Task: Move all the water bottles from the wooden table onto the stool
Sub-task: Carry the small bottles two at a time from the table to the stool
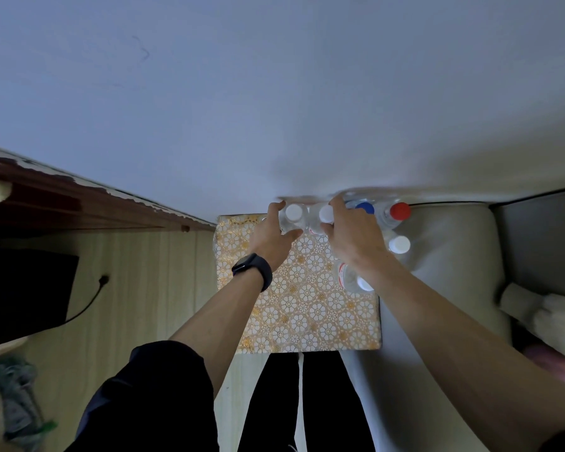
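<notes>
A surface covered in a gold floral cloth (302,308) stands against the wall, and several clear water bottles stand along its far and right side. My left hand (272,235) wraps a white-capped bottle (293,213) at the far edge. My right hand (353,234) grips a second white-capped bottle (325,214) right beside it. A blue-capped bottle (365,207) and a red-capped bottle (400,211) stand further right, another white-capped bottle (399,244) is nearer, and one more bottle (353,278) shows partly under my right forearm.
A dark wooden ledge (79,197) with chipped paint runs along the left. A black object with a cable (23,288) lies on the pale wood floor. A grey cushioned seat (444,256) sits to the right. My dark trousers are below.
</notes>
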Available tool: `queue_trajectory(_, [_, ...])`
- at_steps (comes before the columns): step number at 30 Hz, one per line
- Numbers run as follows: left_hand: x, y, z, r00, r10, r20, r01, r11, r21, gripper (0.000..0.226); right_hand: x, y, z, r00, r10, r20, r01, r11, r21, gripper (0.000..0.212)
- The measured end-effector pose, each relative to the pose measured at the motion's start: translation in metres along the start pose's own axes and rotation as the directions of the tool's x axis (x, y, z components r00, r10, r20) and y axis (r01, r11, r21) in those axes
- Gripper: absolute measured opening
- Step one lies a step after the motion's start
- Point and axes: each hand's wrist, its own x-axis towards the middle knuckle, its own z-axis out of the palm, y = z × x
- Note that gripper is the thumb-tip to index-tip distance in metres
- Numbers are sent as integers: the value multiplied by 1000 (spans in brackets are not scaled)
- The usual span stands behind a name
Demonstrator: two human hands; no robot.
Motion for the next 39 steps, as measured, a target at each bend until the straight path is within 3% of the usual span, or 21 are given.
queue_trajectory(5, [-4,2,-1,1000,5,7,-5,1000,4,64,-3,-8,-1,999,32,25,-32,999,-6,53])
queue_trajectory(11, [-31,5,-11,995,-58,78,55,998,44,95,-49,-2,-9,999,8,-32,-3,990,143,51])
queue_trajectory(18, [-113,17,-46,988,-64,139,49,993,107,83,-146,10,-36,995,48,84,-67,969,240,36])
queue_trajectory(22, [-170,22,-69,988,-16,151,-11,984,176,68,-197,8,-51,999,23,40,-32,971,237,33])
queue_trajectory(28, [-244,13,-104,999,40,-14,-35,964,263,63,-249,-9,-73,992,-64,-109,91,961,263,28])
queue_trajectory(33, [-289,-12,-131,983,-40,-180,87,961,261,51,-255,-31,-92,969,-229,-98,246,938,242,23])
queue_trajectory(36, [-324,-35,-141,944,-141,-298,202,962,185,48,-249,-55,-99,907,-412,-84,420,880,220,24])
queue_trajectory(39, [-379,-60,-137,861,-264,-434,323,944,65,46,-250,-90,-96,798,-600,-57,600,783,163,22])
